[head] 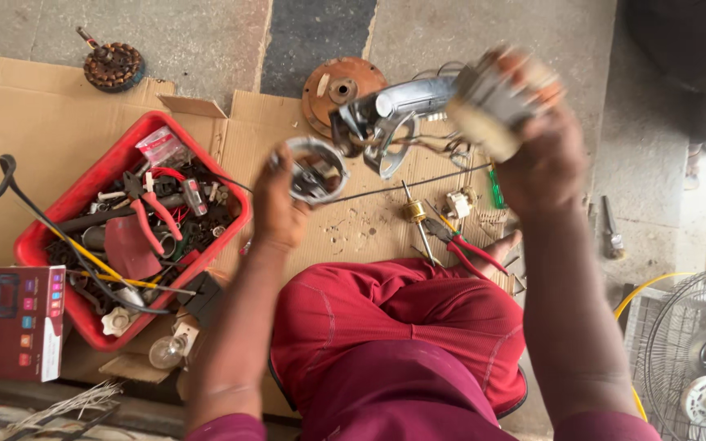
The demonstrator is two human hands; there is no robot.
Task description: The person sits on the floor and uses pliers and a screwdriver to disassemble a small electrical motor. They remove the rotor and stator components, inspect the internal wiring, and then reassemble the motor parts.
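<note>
My right hand (542, 159) is raised and grips a blurred motor stator (496, 94) with pale windings. A shiny metal motor housing (394, 114) hangs just left of it, with thin wires trailing below. My left hand (275, 204) holds a round metal end cover (316, 167) over the cardboard (59, 131). Both forearms reach forward past my red-clothed knees (394, 314).
A red tray (96, 175) full of pliers, wires and parts sits at left. Red-handled pliers (463, 245), a screwdriver (418, 224) and a brown metal disc (341, 86) lie ahead. A fan grille (696, 351) stands at right, a dark red box (14, 322) at left, a rotor (113, 65) on concrete.
</note>
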